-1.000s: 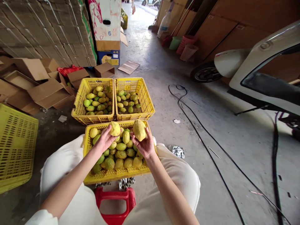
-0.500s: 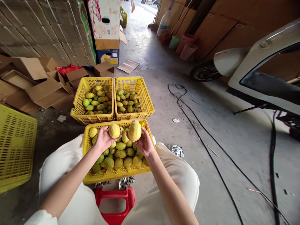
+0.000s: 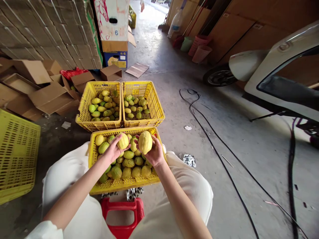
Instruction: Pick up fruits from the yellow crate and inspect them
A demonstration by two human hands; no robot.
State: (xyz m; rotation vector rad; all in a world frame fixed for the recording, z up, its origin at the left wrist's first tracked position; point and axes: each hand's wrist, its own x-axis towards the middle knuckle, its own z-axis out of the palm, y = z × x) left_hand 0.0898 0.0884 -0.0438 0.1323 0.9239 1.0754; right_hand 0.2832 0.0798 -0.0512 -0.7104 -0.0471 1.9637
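My left hand [image 3: 113,150] is closed around a pale yellow, ribbed fruit [image 3: 123,141], its exact kind unclear. In my right hand [image 3: 156,154] rests a larger, longer yellow fruit [image 3: 145,142] with lengthwise ridges, cupped by fingers and thumb. Both fruits are held side by side, a small gap apart, above the nearest yellow plastic crate [image 3: 124,189]. That crate, between my knees, holds many green and yellow fruits [image 3: 129,163] of similar shape, some of them hidden under my hands.
Behind it stand a left yellow crate [image 3: 98,125] and a right yellow crate [image 3: 159,117], both with fruit. Another yellow crate [image 3: 17,156] is at far left. Cardboard boxes [image 3: 50,98], a red stool [image 3: 122,227], black cables [image 3: 211,142] and a white scooter [image 3: 251,66] surround me.
Both fruits have turned in my hands, showing their ridges more plainly. My left wrist has rotated and its fingers wrap further over the fruit. The crates have stayed put.
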